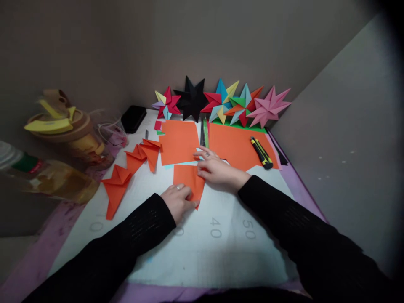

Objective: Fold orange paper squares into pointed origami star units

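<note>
A sheet of orange paper [184, 176] with a slanted fold along its right side lies flat on the white mat. My left hand [179, 203] rests on its lower part, fingers bent, thumb and index fingertips pressed at the bottom corner. At the upper right edge, my right hand [217, 170] holds the same sheet, its lower fingers curled on the edge and an upper finger stretched out over the stack beyond. To the left lie several folded orange paper pieces, among them a large one [117, 185] and a pair [150, 152] touching each other.
Behind the hands are an orange paper stack [178, 141] and larger orange sheets [233, 145] bearing a yellow-black utility knife [261, 152]. Several paper stars, including a black star [191, 99], lean on the wall. At left are a phone [134, 118], a tumbler [67, 134] and a bottle [59, 181].
</note>
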Motion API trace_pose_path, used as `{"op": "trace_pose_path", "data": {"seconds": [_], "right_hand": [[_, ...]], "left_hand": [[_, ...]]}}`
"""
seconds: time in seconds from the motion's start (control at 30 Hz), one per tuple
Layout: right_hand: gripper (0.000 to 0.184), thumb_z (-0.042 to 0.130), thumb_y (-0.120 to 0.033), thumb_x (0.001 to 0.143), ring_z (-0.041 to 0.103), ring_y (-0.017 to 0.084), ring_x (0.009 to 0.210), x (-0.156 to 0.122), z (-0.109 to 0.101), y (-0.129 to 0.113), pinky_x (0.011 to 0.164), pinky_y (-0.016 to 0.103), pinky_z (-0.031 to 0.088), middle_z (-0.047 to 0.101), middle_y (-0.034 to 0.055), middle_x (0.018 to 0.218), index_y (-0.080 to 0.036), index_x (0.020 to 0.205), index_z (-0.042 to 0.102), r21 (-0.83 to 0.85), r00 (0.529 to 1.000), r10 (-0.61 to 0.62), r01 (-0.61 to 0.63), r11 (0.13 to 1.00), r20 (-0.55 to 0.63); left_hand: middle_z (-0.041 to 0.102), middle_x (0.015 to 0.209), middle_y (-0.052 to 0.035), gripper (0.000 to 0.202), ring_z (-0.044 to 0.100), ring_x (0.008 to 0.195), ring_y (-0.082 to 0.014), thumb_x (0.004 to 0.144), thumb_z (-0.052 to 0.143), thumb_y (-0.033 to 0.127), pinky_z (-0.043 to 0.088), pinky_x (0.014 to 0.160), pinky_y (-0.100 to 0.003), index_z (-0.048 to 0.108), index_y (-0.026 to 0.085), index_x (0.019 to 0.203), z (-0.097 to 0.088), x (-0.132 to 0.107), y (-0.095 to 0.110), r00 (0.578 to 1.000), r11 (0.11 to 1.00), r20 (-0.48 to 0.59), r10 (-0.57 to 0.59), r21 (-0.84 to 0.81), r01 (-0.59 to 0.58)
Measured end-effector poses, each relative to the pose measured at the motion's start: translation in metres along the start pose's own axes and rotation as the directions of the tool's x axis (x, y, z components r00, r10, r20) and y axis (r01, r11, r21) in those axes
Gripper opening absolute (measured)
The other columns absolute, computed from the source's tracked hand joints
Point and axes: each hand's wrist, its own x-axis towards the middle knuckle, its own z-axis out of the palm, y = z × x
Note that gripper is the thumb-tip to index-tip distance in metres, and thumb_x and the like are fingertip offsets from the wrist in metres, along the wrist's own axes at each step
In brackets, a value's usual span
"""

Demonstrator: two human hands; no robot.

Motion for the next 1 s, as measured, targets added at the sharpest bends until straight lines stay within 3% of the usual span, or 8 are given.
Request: {"op": "trace_pose_path", "data": {"seconds": [0.17,0.37,0.53,1.0], "right_hand": [[0.012,0.057,-0.022,0.078,0.019,0.030,0.135,0.007,0.012,0.009,0.107,0.052,0.022,0.047,0.0095,0.129,-0.017,0.068,0.062,0.008,1.000,-0.017,0.016,1.000,0.011],[0.012,0.060,-0.022,0.076,0.024,0.029,0.132,0.007,0.020,0.013,0.104,0.050,0.027,0.046,0.0103,0.128,-0.016,0.066,0.058,0.058,1.000,0.014,-0.013,0.998,-0.016],[0.012,0.062,-0.022,0.075,0.032,0.027,0.126,0.009,0.024,0.015,0.101,0.046,0.032,0.047,0.0101,0.126,-0.016,0.065,0.057,0.097,0.999,0.034,-0.031,0.995,-0.032],[0.009,0.057,-0.015,0.074,0.033,0.028,0.125,0.011,0.024,0.008,0.100,0.046,0.034,0.046,0.0112,0.128,-0.016,0.065,0.056,0.084,0.995,0.096,-0.095,0.992,-0.013]], "left_hand": [[0.059,0.091,-0.0056,0.029,0.048,0.080,-0.0203,0.092,0.038,0.025,0.035,0.067,-0.033,0.066,0.025,0.102,0.001,0.002,0.008,1.000,0.999,-0.011,0.020,0.046,-0.020],[0.051,0.131,-0.0097,0.025,0.047,0.111,-0.0276,0.088,0.047,0.021,0.040,0.084,-0.043,0.064,0.025,0.106,0.006,-0.001,0.006,0.998,0.998,-0.059,0.039,0.051,-0.036],[0.051,0.132,-0.0118,0.032,0.043,0.120,-0.0317,0.078,0.058,0.019,0.040,0.089,-0.047,0.062,0.024,0.110,0.004,-0.002,0.001,0.998,0.998,0.017,0.056,-0.009,-0.056],[0.053,0.132,-0.0053,0.034,0.045,0.121,-0.0303,0.080,0.052,0.019,0.040,0.088,-0.046,0.062,0.026,0.111,0.001,-0.001,-0.002,0.997,0.998,0.057,0.060,-0.032,-0.058]]}}
